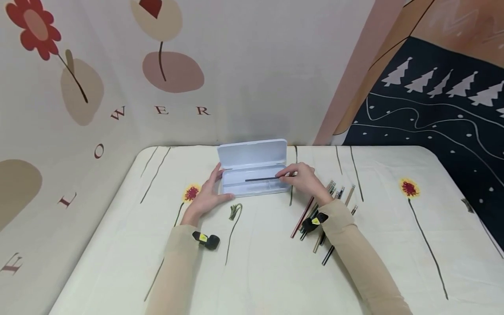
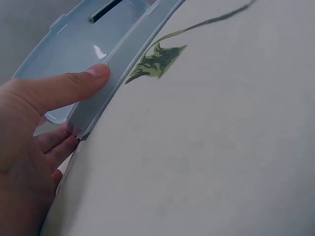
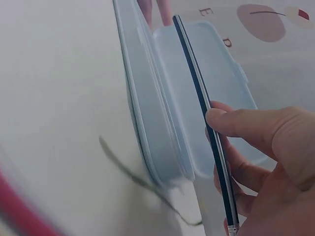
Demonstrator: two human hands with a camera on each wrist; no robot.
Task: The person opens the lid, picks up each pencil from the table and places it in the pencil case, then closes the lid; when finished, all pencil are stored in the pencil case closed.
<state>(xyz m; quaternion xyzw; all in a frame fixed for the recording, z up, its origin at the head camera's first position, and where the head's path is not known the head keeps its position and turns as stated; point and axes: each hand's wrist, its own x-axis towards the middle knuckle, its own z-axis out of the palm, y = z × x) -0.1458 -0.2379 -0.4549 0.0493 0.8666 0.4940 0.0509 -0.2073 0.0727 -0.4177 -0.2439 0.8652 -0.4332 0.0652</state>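
Observation:
An open pale-blue pencil case [image 1: 252, 155] stands on the cloth with its lid raised at the back. My left hand [image 1: 208, 200] holds its left end, the thumb along the front wall and the other fingers round the side. Between thumb and fingers my right hand [image 1: 305, 180] pinches a dark pencil with pale stripes [image 3: 198, 83]. In the head view that pencil lies lengthwise over the case's compartments, its left tip above the tray. The left wrist view shows only a short piece of the pencil [image 2: 104, 11] beyond the front wall.
Several loose pencils [image 1: 302, 217] lie in a heap under my right wrist, partly hidden by the sleeve. The table cloth [image 1: 267, 258] carries printed flowers and stems. A patterned fabric wall [image 1: 252, 74] rises right behind the case.

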